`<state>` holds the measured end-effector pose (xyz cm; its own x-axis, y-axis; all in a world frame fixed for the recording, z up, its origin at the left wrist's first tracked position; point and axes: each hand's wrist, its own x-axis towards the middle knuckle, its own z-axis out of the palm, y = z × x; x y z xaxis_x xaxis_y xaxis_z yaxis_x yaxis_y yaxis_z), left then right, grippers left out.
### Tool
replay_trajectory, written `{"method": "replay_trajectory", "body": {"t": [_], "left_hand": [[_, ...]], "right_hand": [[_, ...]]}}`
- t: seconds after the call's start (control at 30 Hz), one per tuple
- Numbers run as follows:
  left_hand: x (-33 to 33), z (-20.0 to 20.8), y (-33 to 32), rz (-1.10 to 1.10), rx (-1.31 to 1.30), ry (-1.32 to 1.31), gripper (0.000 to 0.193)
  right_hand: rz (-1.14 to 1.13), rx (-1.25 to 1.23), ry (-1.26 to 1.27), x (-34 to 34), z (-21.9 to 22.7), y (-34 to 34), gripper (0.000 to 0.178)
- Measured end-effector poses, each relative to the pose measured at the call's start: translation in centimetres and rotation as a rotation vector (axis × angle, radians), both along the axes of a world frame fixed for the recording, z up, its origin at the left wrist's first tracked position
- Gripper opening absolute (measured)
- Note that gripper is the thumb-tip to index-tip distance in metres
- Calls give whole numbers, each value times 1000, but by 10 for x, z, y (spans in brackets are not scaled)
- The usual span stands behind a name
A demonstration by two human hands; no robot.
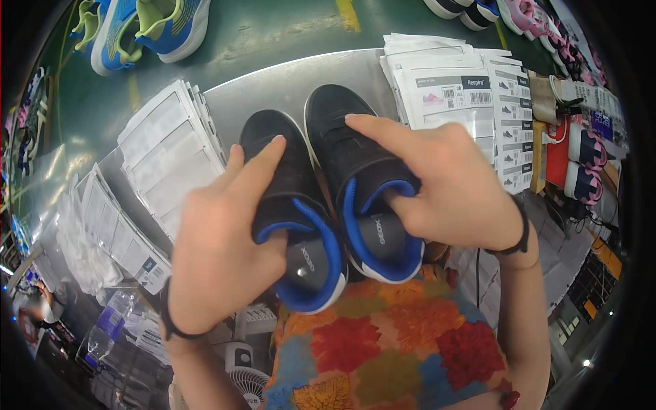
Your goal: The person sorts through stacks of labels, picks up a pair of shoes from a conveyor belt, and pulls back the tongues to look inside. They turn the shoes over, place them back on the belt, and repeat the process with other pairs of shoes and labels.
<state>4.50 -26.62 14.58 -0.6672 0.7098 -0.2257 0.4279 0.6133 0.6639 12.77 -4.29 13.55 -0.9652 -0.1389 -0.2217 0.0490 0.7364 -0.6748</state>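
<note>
A pair of black shoes with blue lining and white soles is held side by side in front of me, toes pointing away. My left hand (225, 239) grips the left shoe (295, 164), its thumb inside the opening and its fingers along the upper. With its thumb in the opening too, my right hand (451, 181) holds the right shoe (338, 130), the index finger stretched over the strap area. Grey insoles show inside both shoes. The soles' undersides are hidden.
Stacks of white printed label sheets (167, 154) lie left on the metal table (294, 75), and more label sheets (444, 96) lie right. Blue and yellow sneakers (160, 31) stand on the green surface beyond. Pink and navy shoes (586, 164) stand far right. Low left are a plastic bottle (109, 324) and a small fan (247, 383).
</note>
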Motion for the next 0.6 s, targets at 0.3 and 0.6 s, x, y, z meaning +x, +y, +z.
{"method": "replay_trajectory", "body": {"t": [0.3, 0.6], "left_hand": [[-13, 28, 2, 20, -50, 2, 64], [-2, 23, 19, 665, 912, -486, 63]], "right_hand": [[23, -99, 30, -19, 19, 7, 51], [-779, -993, 181, 8, 24, 18, 64]]}}
